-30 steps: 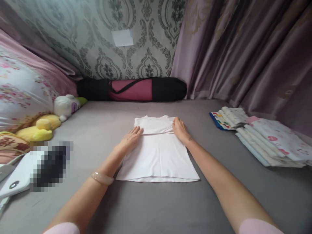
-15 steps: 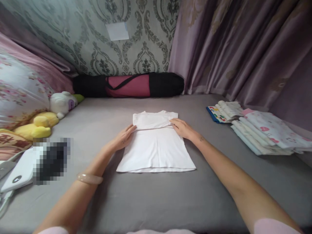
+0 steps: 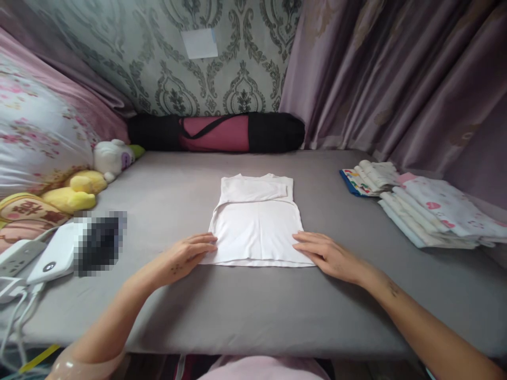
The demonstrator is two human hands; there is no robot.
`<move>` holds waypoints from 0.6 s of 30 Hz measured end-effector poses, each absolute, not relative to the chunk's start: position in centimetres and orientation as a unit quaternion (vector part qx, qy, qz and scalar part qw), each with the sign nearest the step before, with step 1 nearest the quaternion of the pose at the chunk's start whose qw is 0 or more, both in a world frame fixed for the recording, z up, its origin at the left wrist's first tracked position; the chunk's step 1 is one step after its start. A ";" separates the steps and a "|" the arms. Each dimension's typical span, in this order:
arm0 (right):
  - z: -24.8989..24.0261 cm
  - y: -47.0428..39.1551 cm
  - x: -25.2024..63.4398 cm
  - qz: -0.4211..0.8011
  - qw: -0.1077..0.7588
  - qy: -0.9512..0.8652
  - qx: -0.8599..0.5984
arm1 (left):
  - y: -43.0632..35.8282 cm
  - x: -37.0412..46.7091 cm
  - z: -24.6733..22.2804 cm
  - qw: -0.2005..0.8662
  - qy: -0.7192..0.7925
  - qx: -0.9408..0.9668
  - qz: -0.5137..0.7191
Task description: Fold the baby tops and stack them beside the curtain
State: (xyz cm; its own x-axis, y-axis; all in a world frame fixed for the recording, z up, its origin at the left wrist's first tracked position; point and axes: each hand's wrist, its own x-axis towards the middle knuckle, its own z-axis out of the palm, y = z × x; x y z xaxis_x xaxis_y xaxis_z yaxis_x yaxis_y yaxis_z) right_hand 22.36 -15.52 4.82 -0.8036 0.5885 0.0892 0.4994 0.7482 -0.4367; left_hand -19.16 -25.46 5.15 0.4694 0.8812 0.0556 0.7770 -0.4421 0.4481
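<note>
A white long-sleeved shirt [image 3: 257, 227] lies on the grey bed sheet with its sleeves [image 3: 253, 190] folded across the upper part. The collar end points away from me and the hem lies towards me. My left hand [image 3: 190, 258] rests at the shirt's lower left side edge, its fingers stretched over the cloth. At the opposite lower edge, my right hand [image 3: 330, 256] touches the fabric with fingers extended and slightly apart. Both thumbs are mostly hidden.
Folded cloths [image 3: 439, 211] are stacked on the right beside a smaller pile [image 3: 370, 178]. A black and maroon bag [image 3: 216, 132] lies along the wall. Plush toys [image 3: 73, 192], a white power bank [image 3: 57, 253] and a power strip [image 3: 19, 256] with cables are on the left.
Both hands have slid from the folded sleeves down the sides towards the hem. The sleeve now lies flat across the top, and the view has shifted slightly.
</note>
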 end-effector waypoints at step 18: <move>5.5 -17.6 23.7 0.150 0.176 -0.925 -0.301 | -26.7 -19.9 6.0 0.195 0.519 0.815 0.168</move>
